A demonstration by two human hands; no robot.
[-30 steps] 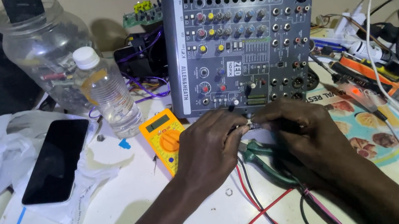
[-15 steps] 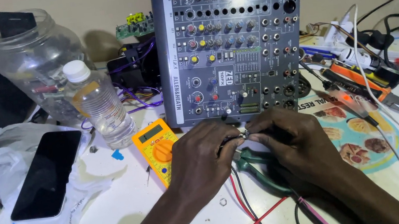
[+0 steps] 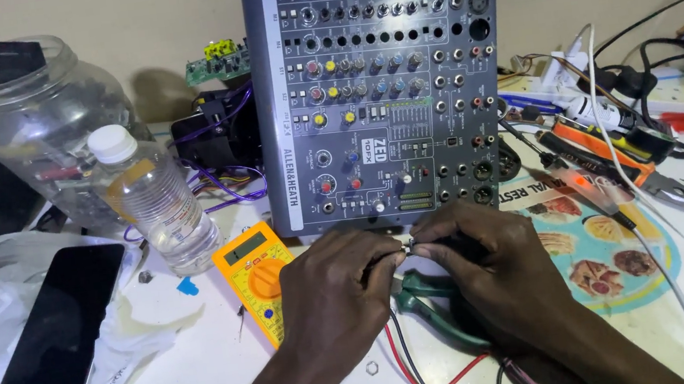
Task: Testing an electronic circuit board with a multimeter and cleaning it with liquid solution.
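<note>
My left hand (image 3: 338, 285) and my right hand (image 3: 492, 265) meet fingertip to fingertip just in front of the grey audio mixer (image 3: 372, 82). Between the fingertips both hands pinch one small metal part (image 3: 407, 248), too small to identify. The mixer stands upright with its knobs and sockets facing me. Under my right hand lie green-handled pliers (image 3: 431, 299). Red and black wires (image 3: 419, 375) run from below my hands toward the near edge. A yellow multimeter (image 3: 255, 278) lies just left of my left hand.
At left stand a small plastic bottle (image 3: 154, 203) and a big clear jar (image 3: 44, 134). A black phone (image 3: 60, 321) lies on white plastic. At right lie orange-handled cutters (image 3: 610, 152), a round printed card (image 3: 615, 257), a white cable (image 3: 682, 297) and tangled leads.
The view has shifted, so the mixer and bench now sit further left and lower in frame. My hands stay together on the small part in front of the mixer.
</note>
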